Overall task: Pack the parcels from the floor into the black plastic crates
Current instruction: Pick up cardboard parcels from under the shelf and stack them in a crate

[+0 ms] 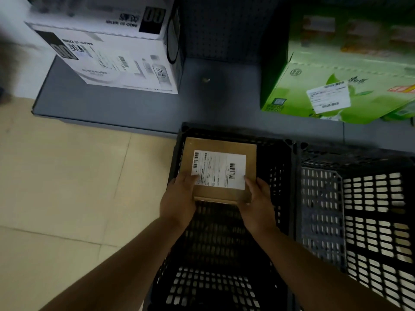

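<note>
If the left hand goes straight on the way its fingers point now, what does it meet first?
Probably the far wall of the left black crate. The left hand holds the brown parcel by its near left corner, fingers pointing away from the person. Depth is unclear.

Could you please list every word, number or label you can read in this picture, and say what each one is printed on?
"00", seen upside down in a black block: white carton on the grey shelf.
Smaller print and barcode on that carton: too blurred to read.
White shipping label on the brown parcel, held by both hands over the left black crate: barcodes show, text too small.
Label on the green carton: blurred, unreadable.
</note>
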`<move>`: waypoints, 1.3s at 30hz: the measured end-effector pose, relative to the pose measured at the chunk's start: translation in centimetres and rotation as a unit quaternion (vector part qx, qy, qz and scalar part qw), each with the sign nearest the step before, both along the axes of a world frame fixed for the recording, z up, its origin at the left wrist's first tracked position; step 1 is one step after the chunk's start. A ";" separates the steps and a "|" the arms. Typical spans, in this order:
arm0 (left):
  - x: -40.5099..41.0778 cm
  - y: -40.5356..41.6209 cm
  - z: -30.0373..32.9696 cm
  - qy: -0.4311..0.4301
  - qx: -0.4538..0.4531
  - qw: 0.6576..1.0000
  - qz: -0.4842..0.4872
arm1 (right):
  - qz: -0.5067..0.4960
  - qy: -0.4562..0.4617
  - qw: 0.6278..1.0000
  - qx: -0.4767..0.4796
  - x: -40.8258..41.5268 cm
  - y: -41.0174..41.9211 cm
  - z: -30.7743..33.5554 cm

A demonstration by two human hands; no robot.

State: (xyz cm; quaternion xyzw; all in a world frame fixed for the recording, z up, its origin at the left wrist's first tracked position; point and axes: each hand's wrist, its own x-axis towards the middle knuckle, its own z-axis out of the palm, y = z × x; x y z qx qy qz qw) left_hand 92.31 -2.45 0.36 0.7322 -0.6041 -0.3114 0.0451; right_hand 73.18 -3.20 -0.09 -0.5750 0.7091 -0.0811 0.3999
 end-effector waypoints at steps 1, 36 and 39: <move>0.0 0.0 -0.4 -0.011 -0.002 1.000 -0.011 | -0.004 -0.001 1.000 -0.007 0.1 0.0 -0.6; 0.7 -0.9 5.4 -0.211 0.026 0.940 -0.266 | 0.094 0.075 0.990 0.072 -3.7 -0.6 3.8; -0.4 -0.7 9.8 -0.201 0.017 0.941 -0.273 | 0.090 0.084 0.989 0.078 -5.1 -0.2 7.9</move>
